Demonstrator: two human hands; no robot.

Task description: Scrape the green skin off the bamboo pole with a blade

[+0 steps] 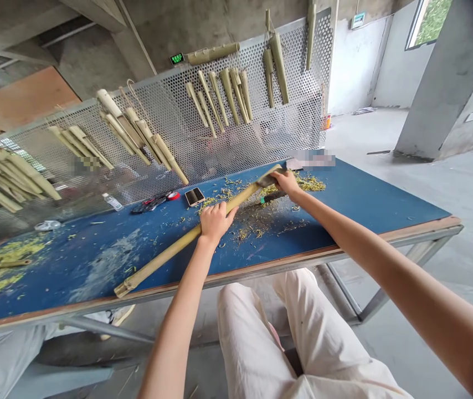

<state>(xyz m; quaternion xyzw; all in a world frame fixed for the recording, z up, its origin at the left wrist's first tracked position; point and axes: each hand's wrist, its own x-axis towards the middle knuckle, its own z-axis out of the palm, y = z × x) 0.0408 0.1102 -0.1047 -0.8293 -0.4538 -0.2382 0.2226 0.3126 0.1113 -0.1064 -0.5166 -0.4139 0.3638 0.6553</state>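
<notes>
In the head view, the bamboo pole slants over the blue table. The left hand closes its fingers around the middle; the right hand grips a dark flat tool near the far end. Shavings suggest partial progress; the remainder I cannot tell.
</notes>
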